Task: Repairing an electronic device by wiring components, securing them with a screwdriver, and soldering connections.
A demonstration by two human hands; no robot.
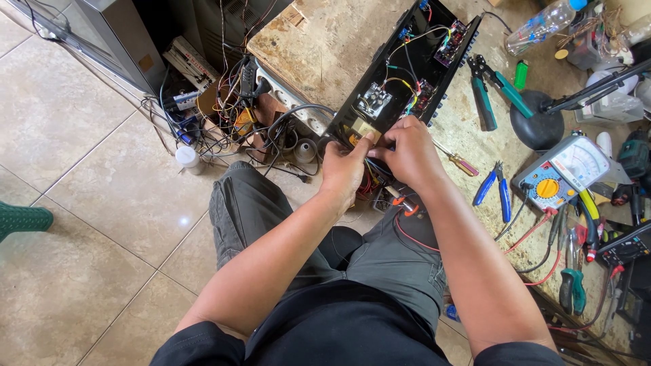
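An open black electronics chassis [407,68] with small circuit boards and coloured wires lies slanted on the worn workbench [325,41]. Both hands meet at its near end. My left hand [344,169] pinches something small by a yellowish block part, fingers closed. My right hand [407,152] presses beside it, fingers curled on the same spot among red and black wires; what they grip is hidden.
Blue-handled pliers [493,190], a screwdriver [456,160], green-handled cutters [498,91], an analogue multimeter [563,169] and a plastic bottle [542,24] lie on the bench's right. A tangle of cables and parts [230,115] sits on the tiled floor at left.
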